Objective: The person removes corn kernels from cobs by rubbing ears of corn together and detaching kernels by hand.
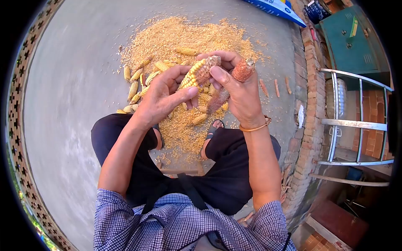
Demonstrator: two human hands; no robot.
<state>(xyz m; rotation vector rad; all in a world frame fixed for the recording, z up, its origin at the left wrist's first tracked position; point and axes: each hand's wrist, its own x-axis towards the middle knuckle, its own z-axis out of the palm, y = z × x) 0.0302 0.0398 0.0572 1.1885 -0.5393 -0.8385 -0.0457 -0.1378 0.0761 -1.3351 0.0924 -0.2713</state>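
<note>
In front of me my left hand [161, 95] is closed around a partly shelled ear of corn [192, 78]. Yellow kernels cover its near side, and its upper right end is bare. My right hand [243, 98] grips a bare reddish corn cob [243, 71], whose lower end [218, 101] sticks out under the palm. The right thumb and fingers also touch the bare end of the ear. Below both hands lie several whole ears of corn [133, 90] and a wide heap of loose kernels [180, 35]. Parts of the ears underneath are hidden by my hands.
Several bare cobs [276, 88] lie on the concrete floor [71, 104] at right. Beyond them run a low brick edge [312, 104], a metal ladder-like frame [354, 122] and a green cabinet [349, 42]. A blue bag [276, 9] lies at the top. My feet flank the kernels.
</note>
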